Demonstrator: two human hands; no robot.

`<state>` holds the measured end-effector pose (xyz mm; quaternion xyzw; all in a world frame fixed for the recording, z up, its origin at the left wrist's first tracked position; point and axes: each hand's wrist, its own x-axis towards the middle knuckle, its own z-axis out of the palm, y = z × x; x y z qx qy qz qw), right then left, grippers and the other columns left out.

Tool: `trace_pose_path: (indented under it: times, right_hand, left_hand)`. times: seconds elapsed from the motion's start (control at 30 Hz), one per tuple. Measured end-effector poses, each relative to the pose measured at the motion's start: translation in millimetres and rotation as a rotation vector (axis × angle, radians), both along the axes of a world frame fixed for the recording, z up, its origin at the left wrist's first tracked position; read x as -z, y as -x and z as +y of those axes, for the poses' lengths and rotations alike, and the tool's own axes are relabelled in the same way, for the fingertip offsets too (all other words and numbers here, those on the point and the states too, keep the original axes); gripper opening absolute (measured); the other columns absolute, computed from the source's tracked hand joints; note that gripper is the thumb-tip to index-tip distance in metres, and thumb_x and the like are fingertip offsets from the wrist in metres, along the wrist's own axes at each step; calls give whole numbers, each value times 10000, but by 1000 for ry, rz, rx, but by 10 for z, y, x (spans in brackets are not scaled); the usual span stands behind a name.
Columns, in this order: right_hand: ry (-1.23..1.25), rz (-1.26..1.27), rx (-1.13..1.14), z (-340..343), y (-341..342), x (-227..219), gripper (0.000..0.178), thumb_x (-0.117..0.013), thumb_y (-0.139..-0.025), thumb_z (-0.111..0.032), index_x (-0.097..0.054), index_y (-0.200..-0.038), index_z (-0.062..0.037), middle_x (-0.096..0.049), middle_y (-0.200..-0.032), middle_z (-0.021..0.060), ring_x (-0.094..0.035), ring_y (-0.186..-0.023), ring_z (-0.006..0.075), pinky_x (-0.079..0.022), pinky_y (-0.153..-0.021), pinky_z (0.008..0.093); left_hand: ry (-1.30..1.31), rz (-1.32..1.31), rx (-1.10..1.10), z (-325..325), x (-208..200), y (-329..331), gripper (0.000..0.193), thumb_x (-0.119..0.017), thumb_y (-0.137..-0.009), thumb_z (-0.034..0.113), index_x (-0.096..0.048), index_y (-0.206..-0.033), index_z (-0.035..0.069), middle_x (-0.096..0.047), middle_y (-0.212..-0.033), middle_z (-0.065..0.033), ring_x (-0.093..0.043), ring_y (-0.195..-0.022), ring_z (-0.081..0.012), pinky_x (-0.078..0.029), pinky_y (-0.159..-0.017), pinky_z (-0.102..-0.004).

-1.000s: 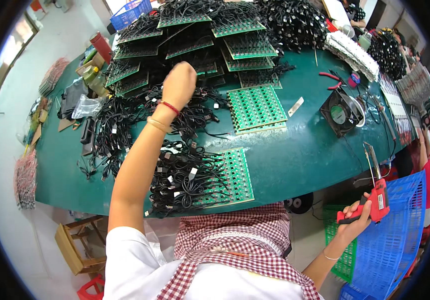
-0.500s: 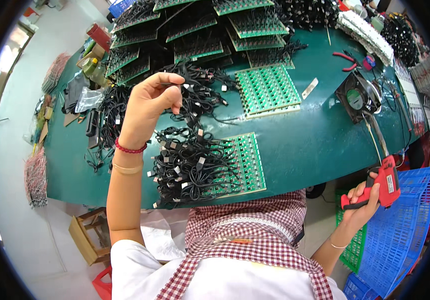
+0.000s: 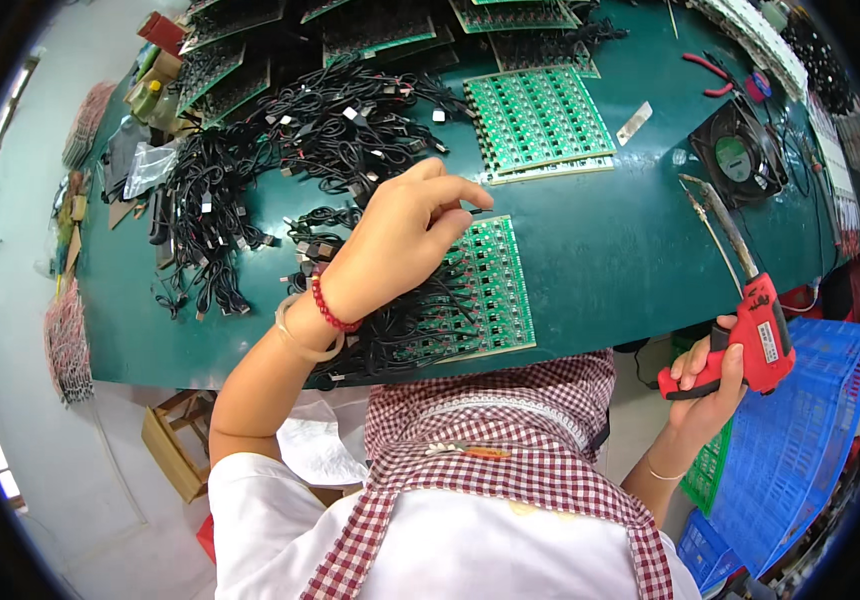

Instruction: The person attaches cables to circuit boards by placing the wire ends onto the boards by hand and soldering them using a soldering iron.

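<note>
The left hand is held over the middle of the frame, thumb and forefinger brought together on what appears to be a thin dark cable end, while the right hand, at the lower right, is wrapped around the grip of a red soldering gun, whose tip is pointed up the frame, near a black fan and well apart from the work. The circuit board being worked on is laid flat at the near edge of the green desk, just below the left hand. The work on this board is judged to be partway through: its left part is covered by black cables, while its right-hand columns are seen without any. Whether each wire has been soldered cannot be told, as part of the board is hidden. Bare boards stacked at the upper middle are presumably left to be done, with loose cables heaped beside them, whereas the tiered boards along the top edge, strewn with cables, may be finished ones.
</note>
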<state>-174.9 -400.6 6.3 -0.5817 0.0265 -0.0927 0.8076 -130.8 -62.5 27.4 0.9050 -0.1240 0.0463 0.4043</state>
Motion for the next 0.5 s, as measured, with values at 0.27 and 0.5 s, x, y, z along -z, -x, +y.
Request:
trace_pose_path:
  times: [0.27,0.5]
  right_hand:
    - [56,67,18,99,42,-5,323,-442,-963,-246,-468,-1135,26,-476,-563,62,-396,-403,97,-380,-428,231]
    - [47,85,-17,203,14,-27,333,-447,-957,-245,-474,-1129,39,-475,-558,64,-392,-401,99,-390,-413,241]
  left_hand:
    - [354,506,13,-165,118,-104,235,-518,-863,13,-625,-1071,38,-530,-686,32,-491,-589,-28,-406,-536,-187]
    - [317,494,-19,-184,192,-136,230,-546,-845,21,-641,-1054,12,-574,-649,-18,-555,-561,-62,-470,-523,-239]
